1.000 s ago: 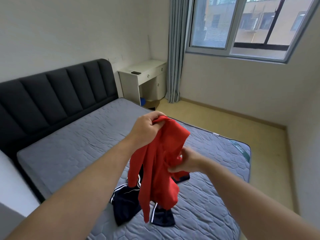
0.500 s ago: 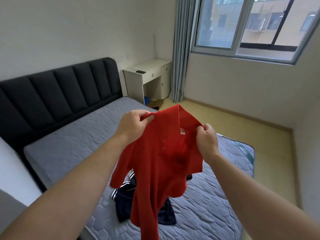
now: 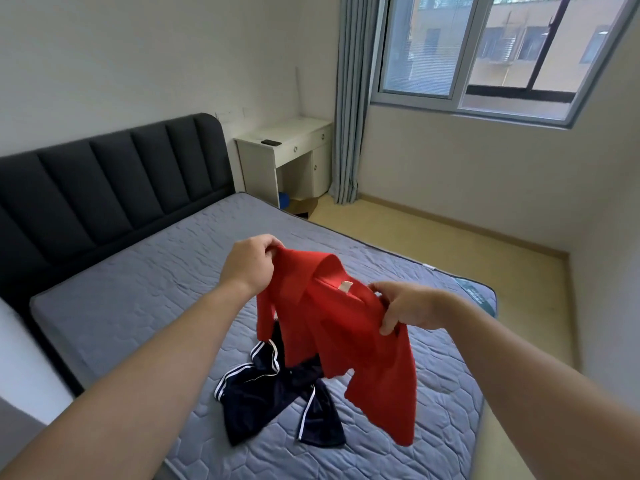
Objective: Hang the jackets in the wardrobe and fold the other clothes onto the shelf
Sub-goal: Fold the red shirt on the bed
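Observation:
A red collared shirt (image 3: 341,327) hangs spread in the air above the grey mattress (image 3: 138,306), collar up with a pale label showing. My left hand (image 3: 249,265) pinches its left shoulder. At the other shoulder, my right hand (image 3: 408,306) grips the cloth, fingers curled over the fabric. One sleeve dangles at the lower right. Beneath the shirt a dark navy garment (image 3: 273,400) with white stripes lies crumpled on the mattress. No wardrobe or shelf is in view.
A dark padded headboard (image 3: 104,188) stands at the left. A white desk (image 3: 287,157) with a small dark object on top sits in the far corner beside a grey curtain (image 3: 349,109) and window. Wooden floor (image 3: 433,247) runs along the bed's right side.
My right hand moved from the bunched middle of the shirt out to its right shoulder. The two hands drew apart and lowered, and the shirt now hangs spread open by its shoulders.

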Available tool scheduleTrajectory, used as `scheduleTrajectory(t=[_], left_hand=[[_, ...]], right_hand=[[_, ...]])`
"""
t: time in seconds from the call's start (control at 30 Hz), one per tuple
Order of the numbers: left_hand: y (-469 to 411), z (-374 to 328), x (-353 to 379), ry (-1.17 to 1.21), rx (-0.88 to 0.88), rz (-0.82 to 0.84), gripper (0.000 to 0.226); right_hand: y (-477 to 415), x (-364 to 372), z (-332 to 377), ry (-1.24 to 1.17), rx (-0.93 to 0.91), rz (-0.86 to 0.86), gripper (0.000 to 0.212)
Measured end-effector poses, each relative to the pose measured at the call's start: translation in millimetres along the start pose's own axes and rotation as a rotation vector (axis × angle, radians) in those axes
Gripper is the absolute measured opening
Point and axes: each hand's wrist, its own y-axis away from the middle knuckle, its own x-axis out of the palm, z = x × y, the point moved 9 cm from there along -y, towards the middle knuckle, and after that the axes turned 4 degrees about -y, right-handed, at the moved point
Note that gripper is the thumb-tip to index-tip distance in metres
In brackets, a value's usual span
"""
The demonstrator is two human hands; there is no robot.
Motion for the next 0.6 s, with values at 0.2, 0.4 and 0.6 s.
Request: scheduleTrajectory(t=[0.2, 0.4, 0.6], left_hand=[[7.4, 7.7, 21.9, 0.107, -0.020, 0.074, 0.027], [17.3, 7.8, 31.3, 0.067, 0.087, 0.123, 0.022], [37.1, 4.7, 57.3, -0.090, 0.263, 0.250, 0.012]], right_hand=[[6.3, -48.8, -19.5, 0.513, 0.040, -0.387, 0.011], [29.5, -71.2, -37.4, 0.411, -0.077, -0.642, 0.024], [42.9, -71.9, -54.3, 0.629, -0.043, -0.625, 0.056]])
